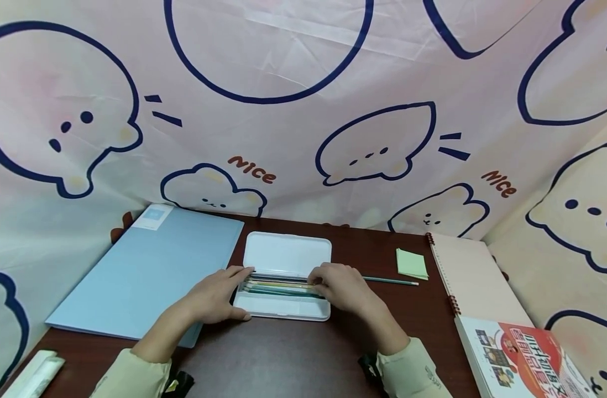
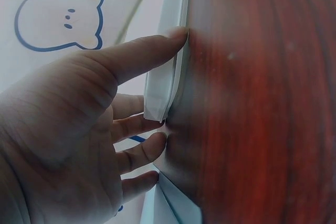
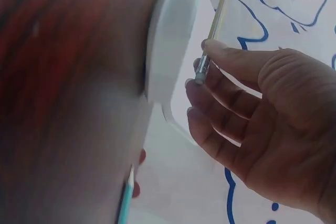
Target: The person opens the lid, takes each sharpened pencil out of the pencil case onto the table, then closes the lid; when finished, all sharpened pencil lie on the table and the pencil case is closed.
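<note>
**Both hands at open pencil case on desk**

Far left, a white wrapped packet [image 1: 32, 374] lay at the desk's [image 1: 283, 354] near corner. Next to it, a light blue folder [image 1: 144, 271] lay flat, its right edge just beside the case.

Left hand [image 1: 211, 298] rested at the left end of the white pencil case [image 1: 283, 309]. Fingers mostly straight, thumb along the front wall, fingertips on the left rim; not curled round anything. The left wrist view showed the thumb [image 2: 157, 45] pressed to the case's edge [image 2: 165, 77].

The case sat in the desk's middle, lid [image 1: 287, 253] open and lying flat behind the tray. Several pencils [image 1: 278, 287] lay lengthwise inside the tray.

Right hand [image 1: 340, 287] was at the tray's right end, fingers curled over the pencil ends. The right wrist view showed it pinching one thin pencil [image 3: 216, 19] by its end between thumb and fingers.

Right of that hand, a teal pencil [image 1: 390, 281] lay loose on the desk, well clear of the case. Just beyond it, a green sticky-note pad [image 1: 411, 263]. Then a pink spiral notebook [image 1: 475, 276], and a red-covered book [image 1: 519, 359] at the near right corner.

A cartoon-print cloth [image 1: 303, 110] hung behind.
</note>
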A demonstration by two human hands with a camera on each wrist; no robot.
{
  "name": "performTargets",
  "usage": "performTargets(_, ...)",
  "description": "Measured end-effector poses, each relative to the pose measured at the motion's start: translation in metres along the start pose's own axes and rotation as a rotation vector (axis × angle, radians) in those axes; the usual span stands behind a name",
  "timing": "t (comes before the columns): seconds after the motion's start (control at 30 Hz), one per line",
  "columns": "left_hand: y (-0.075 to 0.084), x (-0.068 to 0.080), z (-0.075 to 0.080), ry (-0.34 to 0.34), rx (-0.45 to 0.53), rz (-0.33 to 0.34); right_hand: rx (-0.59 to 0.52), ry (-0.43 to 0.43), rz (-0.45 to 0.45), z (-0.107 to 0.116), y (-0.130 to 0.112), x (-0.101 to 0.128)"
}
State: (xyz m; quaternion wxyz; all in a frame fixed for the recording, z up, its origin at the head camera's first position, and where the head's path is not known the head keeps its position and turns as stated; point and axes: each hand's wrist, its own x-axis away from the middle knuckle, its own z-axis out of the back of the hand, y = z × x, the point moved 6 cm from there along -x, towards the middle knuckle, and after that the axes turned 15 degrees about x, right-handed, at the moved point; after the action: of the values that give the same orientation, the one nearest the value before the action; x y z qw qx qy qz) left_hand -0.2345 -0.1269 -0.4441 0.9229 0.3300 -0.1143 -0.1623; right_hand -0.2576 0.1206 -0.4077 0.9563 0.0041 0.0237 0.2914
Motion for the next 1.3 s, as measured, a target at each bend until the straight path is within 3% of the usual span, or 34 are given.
performTargets(0.37, 0.003, 0.000, 0.000, 0.004, -0.009, -0.017, 0.004, 0.004, -0.144, 0.013, 0.047, 0.018)
performTargets(0.9, 0.000, -0.006, -0.003, 0.020, -0.033, 0.017, 0.002, 0.035, -0.156, 0.022, 0.110, 0.048)
performTargets(1.3, 0.005, -0.003, -0.005, 0.002, -0.035, 0.021, 0.060, -0.073, -0.317, 0.007, 0.170, 0.090)
